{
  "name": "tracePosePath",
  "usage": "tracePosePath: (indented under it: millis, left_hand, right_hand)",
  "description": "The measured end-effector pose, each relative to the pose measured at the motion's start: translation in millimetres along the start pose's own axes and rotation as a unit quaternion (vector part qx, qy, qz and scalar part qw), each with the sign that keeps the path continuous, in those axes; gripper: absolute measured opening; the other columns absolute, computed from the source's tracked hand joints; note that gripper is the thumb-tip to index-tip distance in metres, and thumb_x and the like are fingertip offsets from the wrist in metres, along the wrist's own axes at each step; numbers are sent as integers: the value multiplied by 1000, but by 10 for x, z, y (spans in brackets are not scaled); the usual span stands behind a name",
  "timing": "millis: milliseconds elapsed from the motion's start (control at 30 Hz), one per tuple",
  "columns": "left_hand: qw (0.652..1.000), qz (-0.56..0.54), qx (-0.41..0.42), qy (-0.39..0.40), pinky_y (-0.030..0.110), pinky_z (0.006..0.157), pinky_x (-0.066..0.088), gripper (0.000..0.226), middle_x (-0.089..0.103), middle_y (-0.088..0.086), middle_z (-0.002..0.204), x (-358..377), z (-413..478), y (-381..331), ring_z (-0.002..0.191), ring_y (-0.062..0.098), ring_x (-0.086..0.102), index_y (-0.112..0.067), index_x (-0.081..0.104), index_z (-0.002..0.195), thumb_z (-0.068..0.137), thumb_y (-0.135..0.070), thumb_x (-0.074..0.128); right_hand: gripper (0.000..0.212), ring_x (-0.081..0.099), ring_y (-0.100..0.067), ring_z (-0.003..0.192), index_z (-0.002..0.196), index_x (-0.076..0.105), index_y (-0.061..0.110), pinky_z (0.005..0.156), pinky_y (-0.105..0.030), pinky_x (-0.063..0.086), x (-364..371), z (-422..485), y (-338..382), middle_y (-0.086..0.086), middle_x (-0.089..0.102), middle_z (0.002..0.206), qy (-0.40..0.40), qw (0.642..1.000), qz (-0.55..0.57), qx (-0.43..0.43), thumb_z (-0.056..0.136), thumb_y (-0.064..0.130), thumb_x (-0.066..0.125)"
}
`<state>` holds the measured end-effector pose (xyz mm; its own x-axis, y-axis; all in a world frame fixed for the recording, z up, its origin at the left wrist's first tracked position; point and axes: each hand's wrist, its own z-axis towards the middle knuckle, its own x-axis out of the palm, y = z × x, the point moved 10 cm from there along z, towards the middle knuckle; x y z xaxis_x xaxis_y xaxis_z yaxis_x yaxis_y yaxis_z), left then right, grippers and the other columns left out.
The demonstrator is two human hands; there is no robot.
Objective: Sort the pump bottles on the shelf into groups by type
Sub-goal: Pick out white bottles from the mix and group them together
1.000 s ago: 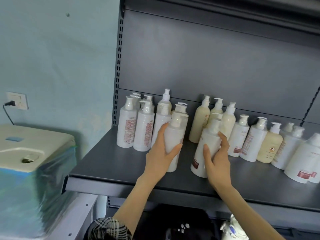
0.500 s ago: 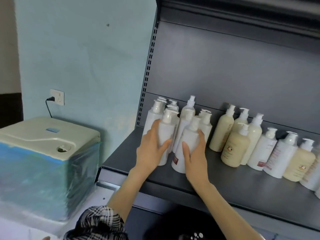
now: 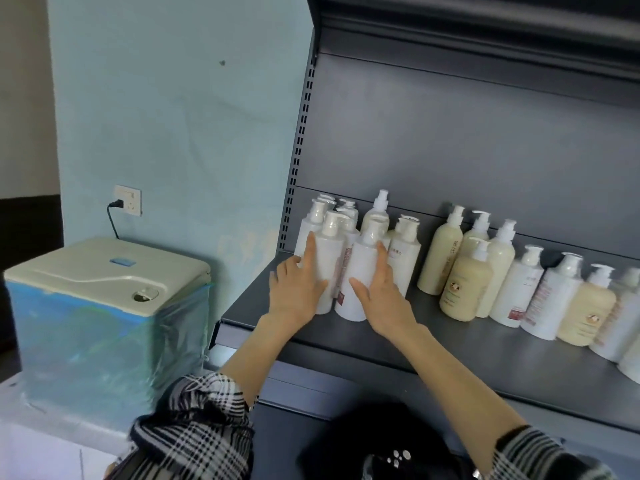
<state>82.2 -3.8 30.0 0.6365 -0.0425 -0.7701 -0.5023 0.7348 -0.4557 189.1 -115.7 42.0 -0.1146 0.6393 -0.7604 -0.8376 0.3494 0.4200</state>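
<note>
From the head camera, a dark grey shelf [image 3: 450, 344] carries a row of pump bottles, all upright. At its left end, against the perforated upright [image 3: 300, 140], stands a tight cluster of white bottles [image 3: 403, 251], and both hands are at the front of this cluster. The left hand [image 3: 298, 289] holds the front-left white bottle [image 3: 330, 258]: its forefinger lies stretched up along the bottle's left side and its thumb crosses the front, so the fingers clasp the body between them. The right hand [image 3: 384, 296] holds the front-right white bottle [image 3: 363, 271] in the same way, thumb on the front and forefinger up the right side. These two bottles stand touching each other and just in front of the rest of the cluster, near the shelf's front edge. To the right, after a small gap, stand four cream bottles [image 3: 440, 261], one of them set forward with a round emblem on its label. Further right, white bottles with red print [image 3: 550, 303] and another cream one [image 3: 587, 313] run on toward the frame edge. Both forearms come from plaid sleeves [image 3: 194, 427]. Left of the shelf, against a pale blue wall [image 3: 173, 98], sits a cream-topped appliance wrapped in blue film [image 3: 104, 306], with a cord plugged into a wall socket [image 3: 129, 199] above it.
</note>
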Motion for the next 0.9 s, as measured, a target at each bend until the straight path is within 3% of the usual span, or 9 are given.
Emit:
tracePosePath:
  millis: [100,167,267,367,533,700,800,900]
  left_hand:
    - [993,75,1,93,54,112,15,75,24,14,151,32,-76,129,140,32,19,-24,-12,150,98,-38,40]
    - [986,100,16,135,55,113,13,67,23,11,152,15,-139,158,141,31,17,-24,-8,151,100,-36,35]
    - [976,154,53,145,56,112,11,52,29,8,150,-90,-192,138,139,29,21,-24,13,149,100,-34,30]
    - [967,203,69,134,55,112,10,48,30,7,150,-199,-266,130,140,26,22,-25,23,146,100,-41,26]
    - [958,238,51,154,55,112,10,49,26,7,152,-331,-437,85,141,27,19,-28,19,147,100,-42,20]
    - [941,295,45,161,57,111,13,51,16,7,155,-465,-553,-146,141,34,16,-29,13,149,99,-35,18]
    - [957,252,19,142,54,113,12,55,14,7,157,-477,-627,-346,143,32,14,-29,6,150,99,-45,19]
    - [975,196,8,107,50,114,11,63,13,4,159,-429,-724,-582,144,27,15,-30,2,151,97,-55,20]
  right_hand:
    - [77,43,-30,122,147,-19,34,86,-42,43,-121,-48,-17,-1,27,153,56,995,-84,-20,98,49,38]
    - [75,36,-28,130,148,-18,34,95,-46,41,-227,-88,-1,-1,26,154,69,988,-136,-38,97,53,34]
    - [72,20,-24,143,149,-16,34,110,-53,26,-333,-181,-11,2,9,160,88,971,-214,-52,97,57,27]
    - [69,17,-22,144,152,-3,31,112,-46,22,-474,-306,-128,2,9,160,77,965,-248,-39,96,59,26]
    - [67,23,-24,142,151,9,29,112,-48,21,-858,-545,-474,1,17,158,42,971,-234,-4,95,60,28]
    - [72,7,-24,147,151,-2,34,114,-52,10,-1296,-814,-1073,1,1,161,64,962,-253,75,92,67,23]
    - [73,3,-23,147,151,-4,33,115,-52,8,-1590,-1009,-1415,1,-2,161,71,956,-264,105,91,68,20]
    - [73,15,-23,145,151,9,29,114,-50,16,-1909,-1261,-1675,1,10,160,45,955,-267,120,91,67,23]
